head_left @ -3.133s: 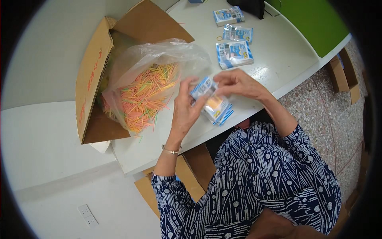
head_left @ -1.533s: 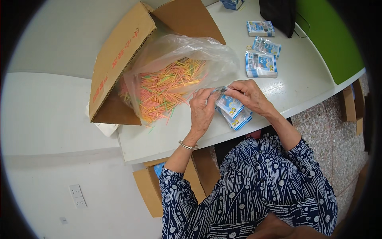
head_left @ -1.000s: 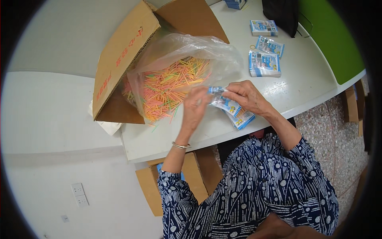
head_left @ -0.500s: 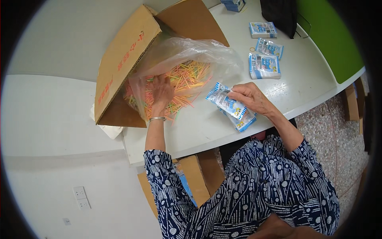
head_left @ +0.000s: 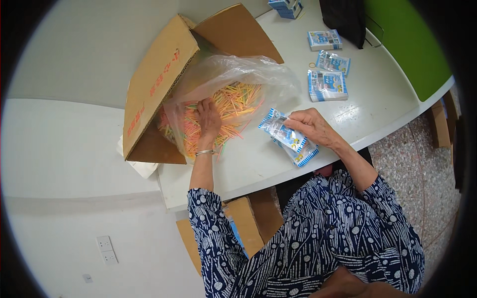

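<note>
My left hand (head_left: pixel 209 119) reaches into a pile of thin pink, yellow, orange and green sticks (head_left: pixel 232 105). Its fingers are curled down among the sticks and their tips are partly hidden. The pile lies in a clear plastic bag (head_left: pixel 278 79) that spills from a tipped cardboard box (head_left: pixel 158 82). Near the table's front edge, my right hand (head_left: pixel 314 128) pinches a small blue-and-white plastic packet (head_left: pixel 279 130) between thumb and fingers. Beneath it, more of the same packets (head_left: pixel 304 155) rest at the edge.
Stacks of blue-and-white packets (head_left: pixel 327 85) lie on the white table (head_left: pixel 370 116) at the right, with further packets (head_left: pixel 287 7) at the back. A black bag (head_left: pixel 344 20) stands by the green panel (head_left: pixel 412 44). Below the table is an open cardboard box (head_left: pixel 243 223).
My left hand has drawn slightly back in the pile, and its fingers have curled closer together. My right hand keeps hold of the packet in nearly the same place. The view has shifted a little.
</note>
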Tool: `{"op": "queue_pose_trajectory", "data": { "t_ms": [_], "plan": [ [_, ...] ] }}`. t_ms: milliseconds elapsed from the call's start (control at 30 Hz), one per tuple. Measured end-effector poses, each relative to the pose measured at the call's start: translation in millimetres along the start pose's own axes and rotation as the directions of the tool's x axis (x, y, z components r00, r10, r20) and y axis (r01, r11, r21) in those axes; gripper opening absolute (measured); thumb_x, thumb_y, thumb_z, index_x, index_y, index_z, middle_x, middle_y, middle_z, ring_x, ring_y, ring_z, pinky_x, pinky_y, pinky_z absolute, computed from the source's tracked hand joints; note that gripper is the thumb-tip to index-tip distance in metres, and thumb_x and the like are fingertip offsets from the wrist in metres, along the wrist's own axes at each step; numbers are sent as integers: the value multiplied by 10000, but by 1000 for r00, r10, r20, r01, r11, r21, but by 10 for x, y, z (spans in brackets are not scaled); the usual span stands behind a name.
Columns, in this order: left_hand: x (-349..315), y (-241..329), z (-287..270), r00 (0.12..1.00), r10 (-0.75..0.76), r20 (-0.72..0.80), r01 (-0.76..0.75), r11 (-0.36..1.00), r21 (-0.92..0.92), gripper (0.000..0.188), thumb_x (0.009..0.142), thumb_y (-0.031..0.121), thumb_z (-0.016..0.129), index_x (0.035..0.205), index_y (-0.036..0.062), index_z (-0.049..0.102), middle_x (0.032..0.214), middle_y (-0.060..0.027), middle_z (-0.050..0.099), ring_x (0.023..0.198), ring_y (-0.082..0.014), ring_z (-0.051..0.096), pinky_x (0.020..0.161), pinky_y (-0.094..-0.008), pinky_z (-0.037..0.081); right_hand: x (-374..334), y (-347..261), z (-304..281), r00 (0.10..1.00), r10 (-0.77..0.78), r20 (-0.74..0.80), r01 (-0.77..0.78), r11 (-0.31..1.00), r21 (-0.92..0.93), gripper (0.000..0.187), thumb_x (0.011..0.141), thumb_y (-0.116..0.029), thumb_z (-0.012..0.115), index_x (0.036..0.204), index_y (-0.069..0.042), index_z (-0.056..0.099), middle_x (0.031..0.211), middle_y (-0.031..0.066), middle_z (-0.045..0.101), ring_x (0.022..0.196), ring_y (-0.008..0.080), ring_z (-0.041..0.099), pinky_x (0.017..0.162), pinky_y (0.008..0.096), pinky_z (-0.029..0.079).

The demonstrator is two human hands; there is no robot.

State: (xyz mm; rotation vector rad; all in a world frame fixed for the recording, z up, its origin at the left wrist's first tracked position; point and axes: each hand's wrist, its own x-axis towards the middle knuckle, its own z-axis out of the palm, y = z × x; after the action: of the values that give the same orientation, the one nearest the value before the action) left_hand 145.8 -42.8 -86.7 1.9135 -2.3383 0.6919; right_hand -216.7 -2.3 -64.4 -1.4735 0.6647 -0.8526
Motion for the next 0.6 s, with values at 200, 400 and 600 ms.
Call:
{"op": "queue_pose_trajectory", "data": {
  "t_ms": [200, 400, 600],
  "plan": [
    [99, 102, -135, 966, -252, 49, 257, 940, -223, 392, 864, 73, 449, 1251, 18, 413, 1261, -203, 432, 1196, -371, 367, 937, -521, 284, 42, 95, 27, 998, 46, -48, -41, 995, 93, 298, 915, -232, 548, 793, 19, 653, 598, -17, 550, 545, 27, 439, 479, 225, 362],
    [193, 248, -642, 913, -376, 161, 378, 626, -682, 273, 940, 200, 443, 1142, 16, 463, 1014, -148, 574, 898, -258, 570, 827, -424, 440, 176, 87, 65, 995, 94, -43, -85, 981, 175, 299, 923, -246, 538, 776, -7, 644, 595, -36, 513, 544, 21, 417, 476, 219, 340],
    [-33, 652, -918, 790, -26, 613, 583, -278, -763, 199, 944, 203, 469, 1016, 19, 493, 867, -89, 596, 696, -152, 589, 628, -293, 506, 438, 58, 80, 999, 27, -24, -21, 973, 229, 270, 931, -246, 540, 815, -25, 643, 696, -63, 537, 640, 9, 439, 542, 190, 350]
  ]
}}
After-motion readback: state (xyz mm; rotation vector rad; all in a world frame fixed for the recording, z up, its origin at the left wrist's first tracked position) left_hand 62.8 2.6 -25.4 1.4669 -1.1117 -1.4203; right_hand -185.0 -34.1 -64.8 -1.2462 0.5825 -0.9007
